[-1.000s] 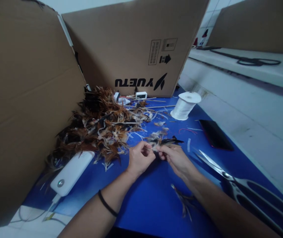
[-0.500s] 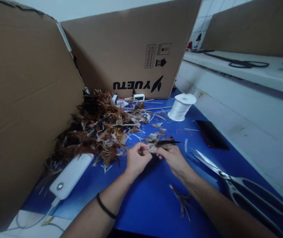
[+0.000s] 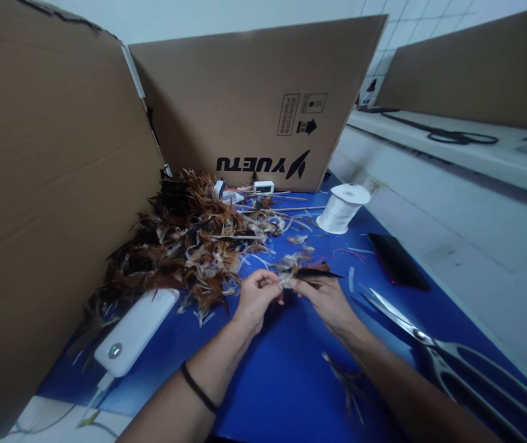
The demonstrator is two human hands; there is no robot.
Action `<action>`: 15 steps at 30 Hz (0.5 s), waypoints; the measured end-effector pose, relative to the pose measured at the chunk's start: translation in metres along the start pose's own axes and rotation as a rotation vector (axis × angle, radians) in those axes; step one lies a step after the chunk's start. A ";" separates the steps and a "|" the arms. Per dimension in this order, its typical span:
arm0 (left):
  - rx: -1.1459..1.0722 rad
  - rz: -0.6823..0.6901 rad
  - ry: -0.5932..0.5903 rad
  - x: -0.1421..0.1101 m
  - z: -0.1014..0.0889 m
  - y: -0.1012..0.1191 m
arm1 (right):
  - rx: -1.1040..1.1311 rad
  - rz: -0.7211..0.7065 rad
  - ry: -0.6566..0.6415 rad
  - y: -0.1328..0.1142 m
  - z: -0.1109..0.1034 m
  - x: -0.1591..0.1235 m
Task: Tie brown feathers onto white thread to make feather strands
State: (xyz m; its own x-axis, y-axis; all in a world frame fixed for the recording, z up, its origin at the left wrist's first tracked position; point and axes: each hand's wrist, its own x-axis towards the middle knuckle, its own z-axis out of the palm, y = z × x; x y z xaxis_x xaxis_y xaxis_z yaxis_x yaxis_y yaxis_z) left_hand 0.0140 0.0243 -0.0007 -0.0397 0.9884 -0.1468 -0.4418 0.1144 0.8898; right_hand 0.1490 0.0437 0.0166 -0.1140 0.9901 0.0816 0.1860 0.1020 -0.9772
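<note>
A small bunch of brown and black feathers (image 3: 312, 272) is held over the blue table (image 3: 263, 381). My right hand (image 3: 328, 301) is closed around its base, the dark tips pointing right. My left hand (image 3: 258, 298) pinches at the pale base end of the same bunch, thumb and forefinger together; whether a thread lies between them is too small to make out. Below my right forearm lie a few thin loose feathers (image 3: 344, 381). To the left of the hands spreads a large pile of brown feathers (image 3: 208, 246).
Large scissors (image 3: 422, 338) lie open on the right, near a dark phone (image 3: 396, 258). A white ribbon spool (image 3: 344, 209) stands behind. At left lies a white power bank (image 3: 136, 332) with a cable. Cardboard panels (image 3: 245, 98) wall the back and left. Thin sticks (image 3: 286, 209) lie by the pile.
The whole view has shifted slightly, so things sit a little lower and further right. Both hands stay together at the feather bunch, with only small finger movement.
</note>
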 end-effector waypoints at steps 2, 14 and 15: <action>-0.035 -0.028 -0.015 0.000 0.000 0.000 | 0.028 -0.003 -0.016 0.003 0.000 0.001; -0.137 -0.103 -0.068 -0.004 0.003 0.002 | 0.093 0.034 -0.035 0.002 -0.003 -0.001; -0.137 -0.100 -0.071 -0.005 0.003 0.003 | 0.092 0.034 -0.032 0.002 -0.003 -0.002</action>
State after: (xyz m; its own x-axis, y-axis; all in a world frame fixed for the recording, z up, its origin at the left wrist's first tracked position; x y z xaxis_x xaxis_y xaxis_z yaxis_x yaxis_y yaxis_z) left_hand 0.0160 0.0201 0.0038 0.0718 0.9780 -0.1961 -0.5588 0.2023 0.8043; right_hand 0.1524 0.0427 0.0153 -0.1410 0.9891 0.0429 0.1004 0.0574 -0.9933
